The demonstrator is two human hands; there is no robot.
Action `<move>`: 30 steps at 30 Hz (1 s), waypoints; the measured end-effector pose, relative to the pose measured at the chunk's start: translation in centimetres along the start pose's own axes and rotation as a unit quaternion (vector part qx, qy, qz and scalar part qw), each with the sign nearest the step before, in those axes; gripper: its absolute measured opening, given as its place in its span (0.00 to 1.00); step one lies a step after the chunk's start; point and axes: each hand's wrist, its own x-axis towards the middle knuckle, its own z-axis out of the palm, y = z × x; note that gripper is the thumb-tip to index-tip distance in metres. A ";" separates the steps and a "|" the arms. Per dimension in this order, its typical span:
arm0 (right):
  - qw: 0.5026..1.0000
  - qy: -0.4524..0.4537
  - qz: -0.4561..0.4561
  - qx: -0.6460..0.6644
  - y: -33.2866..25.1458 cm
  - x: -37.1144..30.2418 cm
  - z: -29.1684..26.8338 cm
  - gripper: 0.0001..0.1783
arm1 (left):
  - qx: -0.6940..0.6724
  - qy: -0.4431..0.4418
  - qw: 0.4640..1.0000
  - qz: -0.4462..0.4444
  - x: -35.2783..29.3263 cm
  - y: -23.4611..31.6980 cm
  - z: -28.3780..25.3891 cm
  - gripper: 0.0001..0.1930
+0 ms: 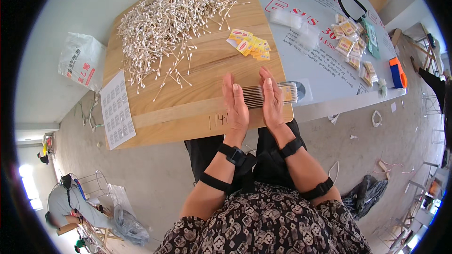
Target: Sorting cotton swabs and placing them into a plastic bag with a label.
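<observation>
Swab row [253, 97] lies on the near edge of the wooden worktop [207, 63], directly between the two hands. Bearings are taken from the row, with 12 o'clock at the top of the view. Long axis runs 9 to 3 o'clock, the 3 o'clock end raised slightly toward 2; the sticks are parallel and closely laid. Neither end can be called the leading one: the 9 o'clock tips are hidden at the left hand [237, 103], while the 3 o'clock side meets a clear packet [290, 93] with a yellow insert. Whether row and packet are one piece is not determinable behind the right hand [271, 99].

Both hands are equally near. The left stands at the 9 o'clock end, fingers extended toward 12, not curled. The right crosses the row on its 3 o'clock side, fingers also toward 12; its grip cannot be judged. The gap between them is narrow.

Further out: yellow cards [251, 44] at 12, loose swab heap [174, 16] between 10 and 11, label sheet [117, 110] near 9, filled packets [346, 44] at 2.
</observation>
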 end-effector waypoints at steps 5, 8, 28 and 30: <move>0.996 -0.007 0.056 0.066 -0.6 0.2 -0.7 0.23 | -0.037 -0.037 0.998 0.021 0.3 -0.3 -1.0 0.30; 0.995 -0.072 -0.048 -0.049 -2.6 0.5 -2.7 0.22 | 0.179 -0.107 0.969 0.134 0.2 -0.4 -2.4 0.34; 0.755 -0.129 -0.228 -0.601 -3.8 -0.2 -6.6 0.30 | 0.437 -0.297 0.839 0.132 -1.5 1.9 -3.6 0.42; 0.770 -0.110 -0.203 -0.594 -3.4 0.1 -8.3 0.33 | 0.439 -0.295 0.838 0.133 -1.6 1.8 -3.4 0.42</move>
